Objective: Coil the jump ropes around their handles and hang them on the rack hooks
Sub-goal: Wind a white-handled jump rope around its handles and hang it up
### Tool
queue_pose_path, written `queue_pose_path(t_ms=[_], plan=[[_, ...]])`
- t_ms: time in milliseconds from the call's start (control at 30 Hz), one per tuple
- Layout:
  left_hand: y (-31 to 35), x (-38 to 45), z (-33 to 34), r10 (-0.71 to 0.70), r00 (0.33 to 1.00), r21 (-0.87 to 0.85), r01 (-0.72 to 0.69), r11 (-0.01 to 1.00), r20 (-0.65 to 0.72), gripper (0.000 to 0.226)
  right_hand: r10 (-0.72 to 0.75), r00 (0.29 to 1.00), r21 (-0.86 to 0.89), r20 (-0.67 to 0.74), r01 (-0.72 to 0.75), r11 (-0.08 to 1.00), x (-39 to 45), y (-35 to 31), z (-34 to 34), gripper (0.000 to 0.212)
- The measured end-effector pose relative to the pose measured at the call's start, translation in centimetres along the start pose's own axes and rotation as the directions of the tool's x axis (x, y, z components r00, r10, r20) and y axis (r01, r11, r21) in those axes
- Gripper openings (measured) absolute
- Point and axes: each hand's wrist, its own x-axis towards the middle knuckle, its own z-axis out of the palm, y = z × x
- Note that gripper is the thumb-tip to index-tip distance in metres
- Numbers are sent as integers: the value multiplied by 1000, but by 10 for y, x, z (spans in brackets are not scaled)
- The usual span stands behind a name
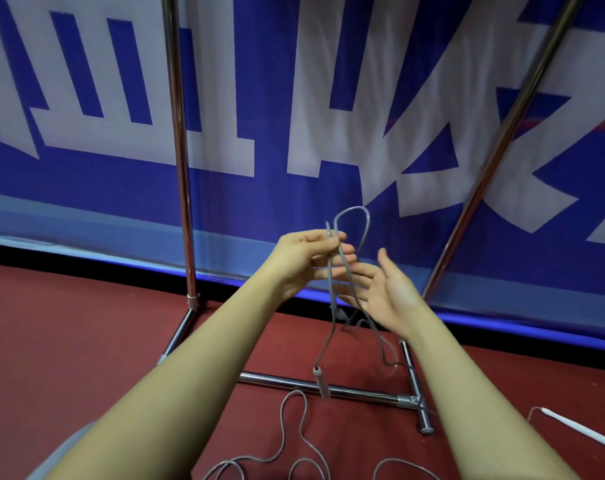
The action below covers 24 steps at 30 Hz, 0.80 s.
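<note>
Blue banner behind; my left hand (306, 261) pinches the grey rope (342, 268) at mid-frame, strands hanging vertically just beside my spread-fingered right hand (380, 292).

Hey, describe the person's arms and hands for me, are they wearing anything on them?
Both forearms are bare up to the bottom edge of the picture, with no sleeves showing. The left hand and right hand wear no gloves, rings, watch or wristband that can be seen.
</note>
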Motion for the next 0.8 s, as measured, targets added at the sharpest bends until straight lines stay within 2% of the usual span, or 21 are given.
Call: queue_pose_path(t_ms=[133, 200, 267, 333, 400, 567, 600, 667, 733, 800], plan=[[6, 6, -3, 36, 991, -192, -62, 979, -132, 11, 88, 992, -296, 94, -56, 954, 0, 7, 1, 72], [8, 9, -5, 46, 980, -264, -96, 960, -191, 11, 126, 979, -379, 158, -58, 924, 0, 10, 2, 72], [8, 12, -9, 45, 966, -327, -129, 936, -255, 10, 121, 969, -360, 213, -37, 932, -4, 11, 6, 59], [8, 14, -13, 38, 952, -370, -155, 916, -304, 11, 78, 961, -311, 266, 9, 950, -8, 9, 12, 30], [9, 14, -17, 40, 943, -389, -175, 904, -331, 11, 26, 957, -305, 289, 66, 950, -12, 6, 18, 13], [6, 17, -24, 59, 904, -361, -228, 904, -423, 10, -137, 967, -233, 216, 187, 954, -19, -10, 32, 13], [6, 16, -24, 36, 913, -344, -190, 920, -407, 12, -173, 964, -189, 201, 212, 959, -20, -13, 34, 13], [6, 12, -22, -70, 949, -243, -7, 970, -308, 24, -253, 954, -68, 161, 267, 961, -21, -20, 35, 15], [6, 7, -19, -224, 958, 19, 231, 973, -180, 43, -318, 944, 54, 89, 314, 948, -21, -27, 34, 16], [5, 3, -17, -359, 933, 242, 357, 902, -38, 59, -361, 933, 167, 5, 355, 920, -19, -32, 30, 18]])
